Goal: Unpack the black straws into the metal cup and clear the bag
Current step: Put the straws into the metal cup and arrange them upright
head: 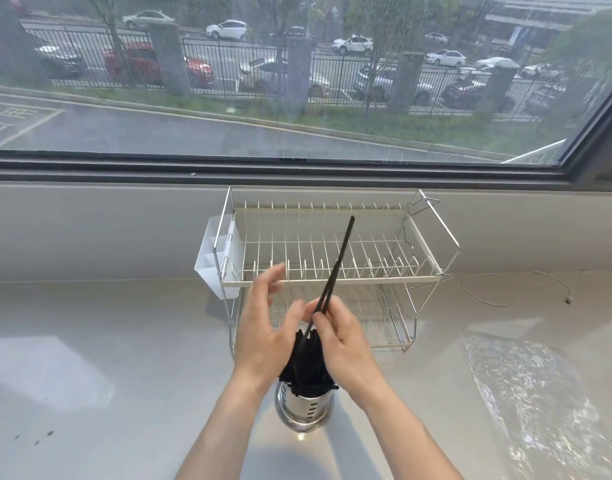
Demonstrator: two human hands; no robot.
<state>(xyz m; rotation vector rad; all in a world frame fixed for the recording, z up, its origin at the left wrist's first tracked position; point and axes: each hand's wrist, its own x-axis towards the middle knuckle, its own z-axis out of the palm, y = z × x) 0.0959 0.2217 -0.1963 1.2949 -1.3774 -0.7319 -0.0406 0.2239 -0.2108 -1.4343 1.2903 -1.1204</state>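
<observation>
Where the pale desk (90, 341) meets the window ledge, a two-tier wire dish rack (332, 268) stands just behind the hands, with a white plastic caddy (216, 261) hooked on its left end. A thin white cable (512, 289) lies well off to the right of the rack, and a few dark specks mark the desk at the lower left. Near the right edge lies the clear plastic bag (536, 400), flat and crinkled, apart from everything else. The metal cup (303, 408) stands between the forearms, packed with black straws (306, 365) that fan above its rim. The right hand (342, 341) pinches two long black straws (337, 268) that slant up across the rack. The left hand (266, 327) is spread, fingers loosely extended, beside the bundle; whether its thumb touches the straws is unclear.
</observation>
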